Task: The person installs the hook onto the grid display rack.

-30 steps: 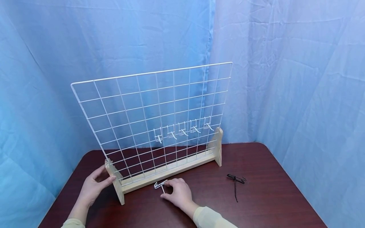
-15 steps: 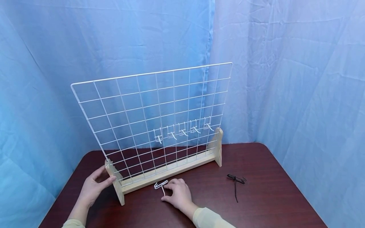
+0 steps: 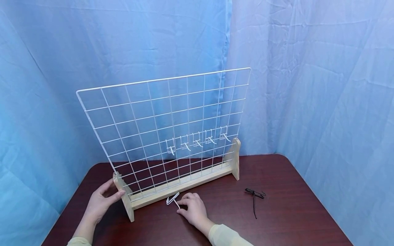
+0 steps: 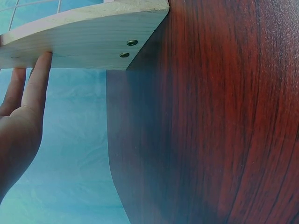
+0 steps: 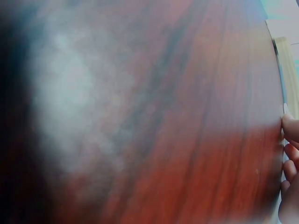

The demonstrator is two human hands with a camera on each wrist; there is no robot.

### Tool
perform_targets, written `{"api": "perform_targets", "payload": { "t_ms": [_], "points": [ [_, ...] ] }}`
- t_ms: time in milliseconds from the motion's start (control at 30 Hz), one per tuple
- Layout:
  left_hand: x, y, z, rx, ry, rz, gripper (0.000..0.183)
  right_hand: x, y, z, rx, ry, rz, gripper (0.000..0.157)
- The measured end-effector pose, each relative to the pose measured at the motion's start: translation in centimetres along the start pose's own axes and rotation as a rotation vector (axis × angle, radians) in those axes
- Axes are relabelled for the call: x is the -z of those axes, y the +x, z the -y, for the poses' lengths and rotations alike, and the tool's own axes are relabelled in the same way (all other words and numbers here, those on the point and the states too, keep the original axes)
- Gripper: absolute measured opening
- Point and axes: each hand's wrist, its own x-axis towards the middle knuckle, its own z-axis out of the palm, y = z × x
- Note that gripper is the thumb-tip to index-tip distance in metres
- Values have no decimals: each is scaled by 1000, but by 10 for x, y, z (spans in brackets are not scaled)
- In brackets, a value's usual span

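Observation:
My left hand (image 3: pixel 99 201) holds the left end panel of a wooden stand (image 3: pixel 123 196), thumb and fingers at its edge. In the left wrist view, fingertips (image 4: pixel 46 57) press the panel's (image 4: pixel 88 44) face. Slotted into the stand, a white wire grid panel (image 3: pixel 163 80) stands upright. My right hand (image 3: pixel 194 209) pinches the stem of a white wire display hook (image 3: pixel 174 198) between thumb and fingers, just in front of the stand's lower rail. Only part of the right hand (image 5: pixel 290 163) shows at the right wrist view's edge.
Several white hooks (image 3: pixel 197 141) hang in a row on the lower right part of the grid. A black wire hook (image 3: pixel 254 194) lies on the dark red wooden table (image 3: pixel 286 212) to the right. Blue curtains (image 3: pixel 332 95) surround the table.
The right hand has turned the white hook slightly, so its crossbar slants more, and has shifted a little right. The left hand and the stand have not moved.

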Motion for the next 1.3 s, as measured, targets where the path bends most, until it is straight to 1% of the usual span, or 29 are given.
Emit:
{"api": "perform_targets", "payload": {
  "t_ms": [400,567,700,967,1300],
  "points": [
    [0,1,1,2,4,5,64,-1,-1,-1,-24,68,-23,19],
    [0,1,1,9,7,6,64,-2,0,-1,-56,79,-5,15],
    [1,1,2,11,13,9,65,-1,0,-1,-54,79,-6,14],
    [0,1,1,-16,17,-4,64,-1,1,-1,-46,104,-9,14],
    [-1,0,3,-23,6,-2,64,2,1,-2,-83,122,29,9]
  ]
}}
